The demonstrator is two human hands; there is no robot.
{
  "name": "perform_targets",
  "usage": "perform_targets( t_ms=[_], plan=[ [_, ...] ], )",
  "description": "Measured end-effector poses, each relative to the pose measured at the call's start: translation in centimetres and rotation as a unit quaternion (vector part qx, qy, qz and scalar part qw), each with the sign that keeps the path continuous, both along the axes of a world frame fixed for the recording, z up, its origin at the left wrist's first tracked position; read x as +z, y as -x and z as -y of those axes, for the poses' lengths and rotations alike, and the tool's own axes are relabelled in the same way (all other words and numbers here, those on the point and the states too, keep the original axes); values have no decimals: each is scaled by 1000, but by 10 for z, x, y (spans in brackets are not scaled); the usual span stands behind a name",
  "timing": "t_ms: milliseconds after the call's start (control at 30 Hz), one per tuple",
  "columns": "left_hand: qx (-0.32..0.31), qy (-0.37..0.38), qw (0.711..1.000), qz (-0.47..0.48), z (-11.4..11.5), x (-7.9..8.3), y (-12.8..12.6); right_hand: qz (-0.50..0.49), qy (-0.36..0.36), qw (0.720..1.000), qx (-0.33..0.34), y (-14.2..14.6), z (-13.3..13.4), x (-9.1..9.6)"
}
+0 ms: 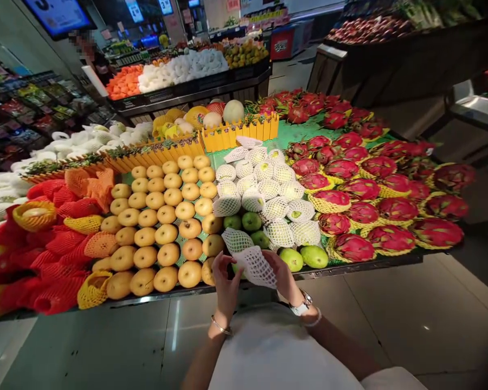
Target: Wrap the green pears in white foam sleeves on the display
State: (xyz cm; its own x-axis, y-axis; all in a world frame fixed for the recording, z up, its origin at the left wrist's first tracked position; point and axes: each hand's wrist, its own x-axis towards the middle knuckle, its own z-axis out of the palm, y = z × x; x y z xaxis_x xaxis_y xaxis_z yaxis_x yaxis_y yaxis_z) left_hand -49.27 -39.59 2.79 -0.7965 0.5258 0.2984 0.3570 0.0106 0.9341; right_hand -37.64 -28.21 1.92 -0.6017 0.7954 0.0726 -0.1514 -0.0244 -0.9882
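My left hand (pixel 224 281) and my right hand (pixel 282 273) meet just in front of the display table's front edge (pixel 350 264). Between them both pinch a white foam net sleeve (pixel 257 265), the fingers of each hand curled round its ends. A green fruit (pixel 236 267) peeks out behind the sleeve, partly hidden; whether it sits inside I cannot tell. Bare green apples (pixel 251 221) lie right behind my hands, with two more (pixel 303 258) to the right. Several net-wrapped fruits (pixel 268 187) are stacked further back.
Rows of yellow pears (pixel 162 227) fill the table left of my hands. Red and orange net-wrapped fruit (pixel 44 254) lies at far left, dragon fruit (pixel 370 200) at right. A yellow fence divider (pixel 236 134) runs behind. Tiled floor (pixel 410 314) lies to my right.
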Motion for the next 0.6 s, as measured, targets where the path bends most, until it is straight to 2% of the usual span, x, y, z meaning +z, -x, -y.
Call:
perform_targets(
  t_ms=[67, 167, 267, 333, 433, 533, 600],
  plan=[
    [4, -18, 997, 69, 2, -5, 1, -14, 8, 999, 39, -2, 4, 2],
    [-12, 16, 990, 140, 7, -9, 5, -18, -5, 997, 69, -5, 6, 6],
    [-57, 100, 983, 145, 11, -8, 6, -10, -24, 996, 88, -8, 3, 5],
    [-59, 127, 983, 116, 13, -6, 3, 13, -71, 993, 99, -9, -1, 2],
    [-31, 79, 995, 47, 15, 0, -3, 54, -139, 983, 103, -11, -7, -2],
    [-101, 15, 995, 3, 20, 3, -4, 55, -140, 981, 125, -13, -9, 2],
    [-155, -5, 988, 27, 23, 3, -2, 42, -130, 979, 150, -16, -8, 9]
  ],
)
